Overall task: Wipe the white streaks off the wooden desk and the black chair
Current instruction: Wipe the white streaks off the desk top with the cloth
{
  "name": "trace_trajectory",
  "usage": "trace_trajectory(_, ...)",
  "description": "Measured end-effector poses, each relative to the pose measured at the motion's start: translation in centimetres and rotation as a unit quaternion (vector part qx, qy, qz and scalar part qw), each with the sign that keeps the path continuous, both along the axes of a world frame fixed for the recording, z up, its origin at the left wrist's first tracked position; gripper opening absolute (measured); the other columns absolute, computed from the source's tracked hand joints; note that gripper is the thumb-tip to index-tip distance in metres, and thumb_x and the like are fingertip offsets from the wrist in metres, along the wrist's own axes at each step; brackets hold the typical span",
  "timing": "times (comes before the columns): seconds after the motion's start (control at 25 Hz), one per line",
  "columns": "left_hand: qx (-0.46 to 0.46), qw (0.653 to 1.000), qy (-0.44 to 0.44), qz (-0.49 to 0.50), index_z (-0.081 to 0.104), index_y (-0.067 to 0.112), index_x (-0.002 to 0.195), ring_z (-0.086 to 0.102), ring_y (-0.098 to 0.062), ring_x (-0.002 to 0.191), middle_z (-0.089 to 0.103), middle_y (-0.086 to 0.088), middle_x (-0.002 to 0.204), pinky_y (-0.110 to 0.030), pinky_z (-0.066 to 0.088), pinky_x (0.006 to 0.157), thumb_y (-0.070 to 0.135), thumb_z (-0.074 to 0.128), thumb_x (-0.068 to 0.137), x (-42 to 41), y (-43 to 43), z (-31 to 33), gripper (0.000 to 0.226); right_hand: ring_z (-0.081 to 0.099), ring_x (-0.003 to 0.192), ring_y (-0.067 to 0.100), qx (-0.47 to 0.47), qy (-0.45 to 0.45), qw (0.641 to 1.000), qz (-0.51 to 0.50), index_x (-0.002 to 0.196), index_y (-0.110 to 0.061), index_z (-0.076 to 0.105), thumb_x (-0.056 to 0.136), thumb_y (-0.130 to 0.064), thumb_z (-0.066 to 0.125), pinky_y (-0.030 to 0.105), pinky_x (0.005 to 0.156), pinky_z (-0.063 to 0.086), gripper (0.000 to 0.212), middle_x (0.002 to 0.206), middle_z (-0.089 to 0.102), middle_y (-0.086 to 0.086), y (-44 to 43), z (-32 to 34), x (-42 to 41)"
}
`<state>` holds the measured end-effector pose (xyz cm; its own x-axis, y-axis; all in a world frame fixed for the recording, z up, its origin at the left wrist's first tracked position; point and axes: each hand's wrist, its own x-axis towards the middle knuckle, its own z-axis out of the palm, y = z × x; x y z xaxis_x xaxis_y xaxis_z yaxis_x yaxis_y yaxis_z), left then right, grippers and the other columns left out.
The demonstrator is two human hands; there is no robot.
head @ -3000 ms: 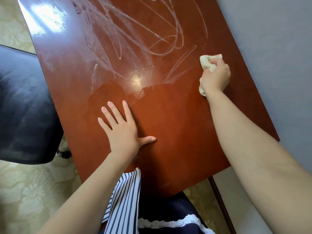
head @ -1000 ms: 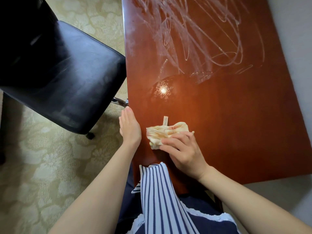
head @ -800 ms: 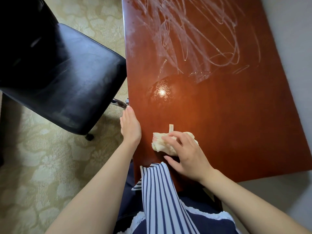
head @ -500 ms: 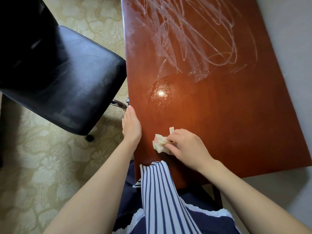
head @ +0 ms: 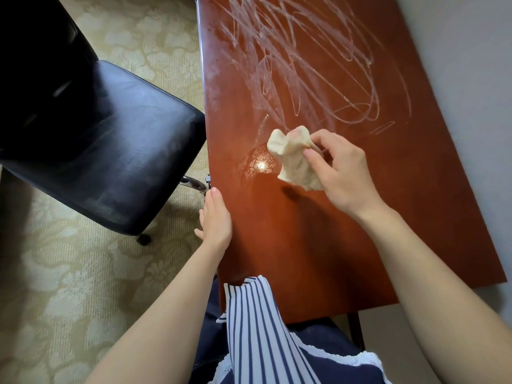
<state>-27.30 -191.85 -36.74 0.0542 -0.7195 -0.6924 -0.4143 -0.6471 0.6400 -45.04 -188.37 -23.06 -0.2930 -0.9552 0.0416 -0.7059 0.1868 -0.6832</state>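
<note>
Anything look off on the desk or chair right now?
Yes: white scribbled streaks cover the far half of the wooden desk, not yet wiped. The right hand holds the cloth crumpled above the surface, not on it. Pale marks on the black chair seat could be glare; cannot tell.

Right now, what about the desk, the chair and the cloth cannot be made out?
Head view, wooden desk: far end, and where the white streaks stop, cut off by the top edge.
Head view, black chair: backrest too dark and cut by the left edge; any streaks on it unclear.
Head view, cloth: partly hidden by the right hand that pinches it.
</note>
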Motion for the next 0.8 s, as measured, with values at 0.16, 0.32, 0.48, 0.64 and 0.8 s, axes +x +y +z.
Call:
trace_trajectory(0.16, -0.003, 1.000, -0.012, -0.017, 0.017, 0.031, 0.151, 0.008, -0.021, 0.147, 0.020, 0.004, 0.158, -0.048, -0.007, 0.116, 0.048, 0.005, 0.101, -0.2, 0.1, 0.4, 0.055, 0.053, 0.071, 0.008, -0.005, -0.193, 0.981, 0.004, 0.087, -0.012, 0.061, 0.094, -0.017, 0.054, 0.023, 0.066, 0.044, 0.011, 0.075, 0.057, -0.003, 0.2, 1.2, -0.4)
trace_trajectory(0.32, -0.006, 0.999, -0.024, -0.021, 0.018, 0.031, 0.151, 0.010, -0.023, 0.146, 0.023, 0.002, 0.157, -0.051, -0.005, 0.115, 0.045, 0.006, 0.101, -0.3, 0.1, 0.6, 0.053, 0.056, 0.072, 0.014, -0.020, 0.043, 0.998, -0.052, 0.087, -0.015, 0.065, 0.089, -0.022, 0.061, 0.025, 0.067, 0.046, 0.008, 0.077, 0.062, 0.000, -0.5, 0.6, -2.5)
trace_trajectory(0.48, -0.011, 0.999, -0.023, -0.020, 0.018, 0.031, 0.151, 0.009, -0.022, 0.147, 0.023, 0.002, 0.157, -0.051, -0.006, 0.115, 0.044, 0.007, 0.101, -0.2, 0.2, 0.7, 0.052, 0.052, 0.073, 0.025, 0.035, 0.233, 0.969, -0.076, 0.085, -0.010, 0.064, 0.085, -0.017, 0.062, 0.031, 0.064, 0.035, 0.007, 0.074, 0.056, 0.004, -0.3, -2.3, -4.1)
trace_trajectory(0.64, -0.019, 0.999, -0.045, -0.021, 0.026, 0.028, 0.148, 0.018, -0.024, 0.144, 0.031, -0.001, 0.154, -0.053, -0.001, 0.115, 0.043, 0.008, 0.100, -0.4, 0.0, 0.7, 0.053, 0.048, 0.080, 0.022, 0.018, 0.255, 0.965, 0.057, 0.075, -0.016, 0.066, 0.077, -0.028, 0.058, 0.032, 0.071, 0.028, 0.014, 0.070, 0.059, 0.000, 1.1, -6.3, -0.3)
trace_trajectory(0.8, -0.021, 0.999, -0.046, -0.016, 0.025, 0.028, 0.148, 0.020, -0.023, 0.143, 0.031, 0.000, 0.153, -0.052, 0.001, 0.115, 0.042, 0.008, 0.101, -0.4, 0.1, 1.0, 0.052, 0.050, 0.087, 0.016, -0.025, 0.066, 0.997, 0.027, 0.083, -0.016, 0.070, 0.084, -0.035, 0.056, 0.020, 0.081, 0.032, 0.023, 0.082, 0.062, -0.002, 2.1, -7.7, 1.1)
